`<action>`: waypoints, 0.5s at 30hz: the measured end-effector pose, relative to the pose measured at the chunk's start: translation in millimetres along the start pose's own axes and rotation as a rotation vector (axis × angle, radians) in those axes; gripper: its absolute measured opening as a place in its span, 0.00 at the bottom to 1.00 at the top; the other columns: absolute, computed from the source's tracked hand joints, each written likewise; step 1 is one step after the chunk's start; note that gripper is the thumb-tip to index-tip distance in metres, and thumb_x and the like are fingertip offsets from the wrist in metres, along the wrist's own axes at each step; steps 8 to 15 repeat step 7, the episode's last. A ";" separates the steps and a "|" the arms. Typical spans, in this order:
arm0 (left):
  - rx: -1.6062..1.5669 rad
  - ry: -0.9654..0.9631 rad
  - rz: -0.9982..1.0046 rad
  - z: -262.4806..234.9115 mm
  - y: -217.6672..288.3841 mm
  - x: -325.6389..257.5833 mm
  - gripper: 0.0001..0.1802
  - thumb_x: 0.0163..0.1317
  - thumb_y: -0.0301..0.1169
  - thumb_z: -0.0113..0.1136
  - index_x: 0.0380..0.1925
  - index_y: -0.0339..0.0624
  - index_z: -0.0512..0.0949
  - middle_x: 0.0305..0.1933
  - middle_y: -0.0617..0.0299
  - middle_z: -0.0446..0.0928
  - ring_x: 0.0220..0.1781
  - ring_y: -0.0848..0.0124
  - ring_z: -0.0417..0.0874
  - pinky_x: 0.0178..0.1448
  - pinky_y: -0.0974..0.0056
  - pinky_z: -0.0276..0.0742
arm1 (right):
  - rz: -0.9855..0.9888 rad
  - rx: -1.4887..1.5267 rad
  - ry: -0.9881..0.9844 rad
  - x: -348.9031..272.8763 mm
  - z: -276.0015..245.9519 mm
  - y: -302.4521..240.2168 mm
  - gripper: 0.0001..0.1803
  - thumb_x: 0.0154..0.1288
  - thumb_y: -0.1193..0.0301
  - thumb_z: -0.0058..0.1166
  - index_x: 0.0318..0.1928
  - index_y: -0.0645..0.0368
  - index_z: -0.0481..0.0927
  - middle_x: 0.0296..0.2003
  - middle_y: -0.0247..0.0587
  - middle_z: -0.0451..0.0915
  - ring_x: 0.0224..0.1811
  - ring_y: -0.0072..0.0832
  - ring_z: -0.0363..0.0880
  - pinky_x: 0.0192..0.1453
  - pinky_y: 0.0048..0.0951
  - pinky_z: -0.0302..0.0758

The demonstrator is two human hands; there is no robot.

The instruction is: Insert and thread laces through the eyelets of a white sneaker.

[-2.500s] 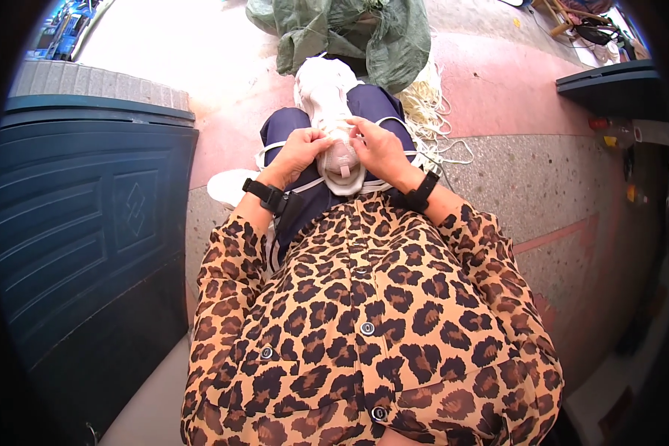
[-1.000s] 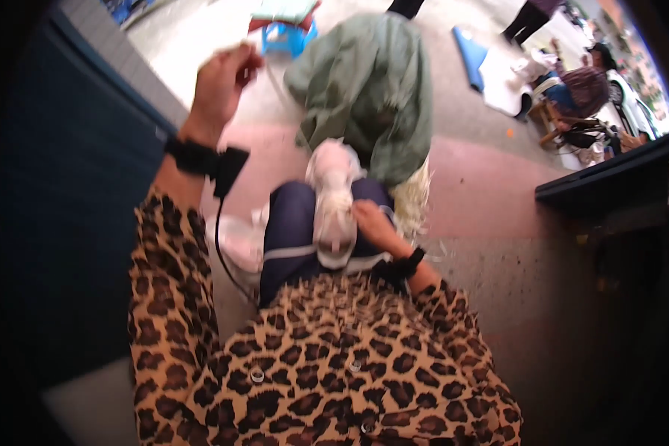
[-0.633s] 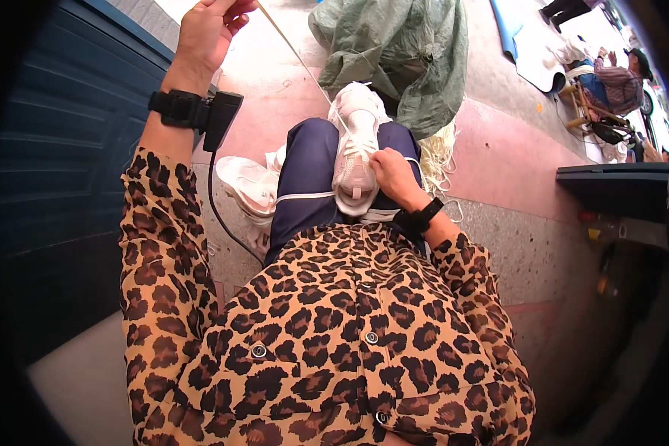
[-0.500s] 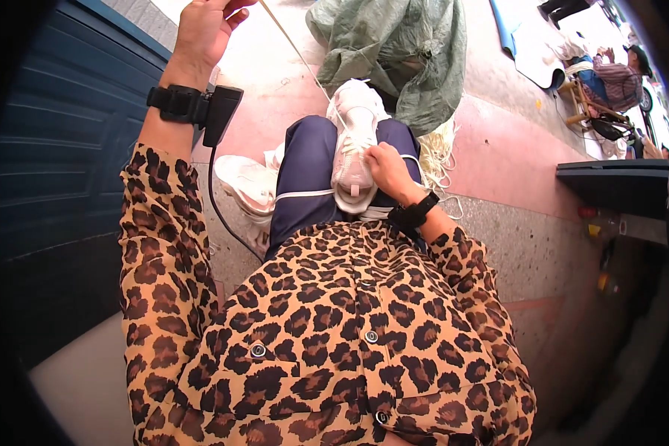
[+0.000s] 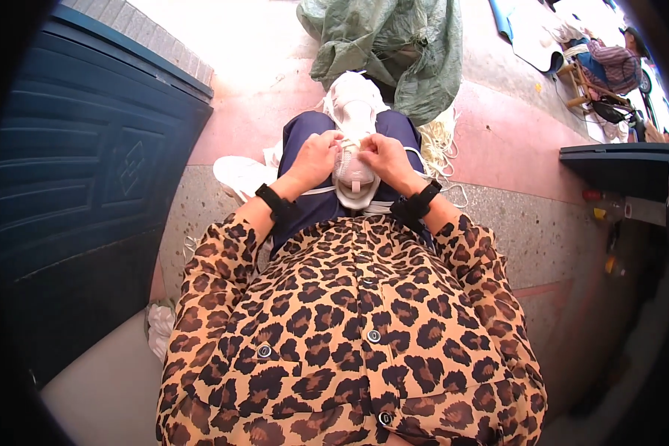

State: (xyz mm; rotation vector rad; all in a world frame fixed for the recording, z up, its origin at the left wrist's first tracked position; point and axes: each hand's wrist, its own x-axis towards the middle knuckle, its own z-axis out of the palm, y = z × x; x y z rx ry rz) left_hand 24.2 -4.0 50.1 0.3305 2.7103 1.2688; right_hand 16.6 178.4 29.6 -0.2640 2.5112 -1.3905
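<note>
White shoe (image 5: 353, 141) rests on the lap, toe pointing away. Left hand (image 5: 314, 157) and right hand (image 5: 383, 157) pinch closed on its upper, fingers tight at the lacing area. Judged step: working the upper by hand. Next move needs steady, paired grip.

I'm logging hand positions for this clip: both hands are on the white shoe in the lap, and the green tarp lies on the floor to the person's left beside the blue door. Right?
Not quite. In the head view the green tarp lies on the floor straight ahead, beyond the knees, not beside the blue door. The rest holds: the left hand and right hand are both on the white shoe in the lap.
</note>
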 end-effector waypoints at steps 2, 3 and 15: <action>-0.056 0.020 0.010 7.0 -6.5 2.2 0.11 0.55 0.23 0.49 0.39 0.32 0.73 0.31 0.50 0.77 0.35 0.58 0.78 0.42 0.60 0.72 | -0.020 0.039 -0.012 6.8 2.1 -2.0 0.10 0.50 0.69 0.55 0.31 0.62 0.78 0.26 0.49 0.77 0.29 0.41 0.77 0.35 0.33 0.73; 0.000 0.016 0.036 8.4 -5.2 6.2 0.12 0.55 0.23 0.48 0.40 0.33 0.72 0.32 0.49 0.77 0.36 0.57 0.78 0.43 0.60 0.72 | -0.035 0.077 -0.013 9.4 1.3 -1.6 0.09 0.49 0.69 0.56 0.31 0.61 0.78 0.26 0.49 0.77 0.28 0.41 0.78 0.33 0.31 0.73; 0.043 0.022 0.366 23.2 -8.8 29.1 0.15 0.54 0.23 0.47 0.44 0.36 0.71 0.34 0.50 0.78 0.41 0.57 0.78 0.48 0.58 0.70 | -0.131 -0.055 0.125 30.1 -39.5 -3.3 0.09 0.48 0.70 0.57 0.30 0.61 0.79 0.27 0.51 0.78 0.30 0.40 0.79 0.35 0.32 0.73</action>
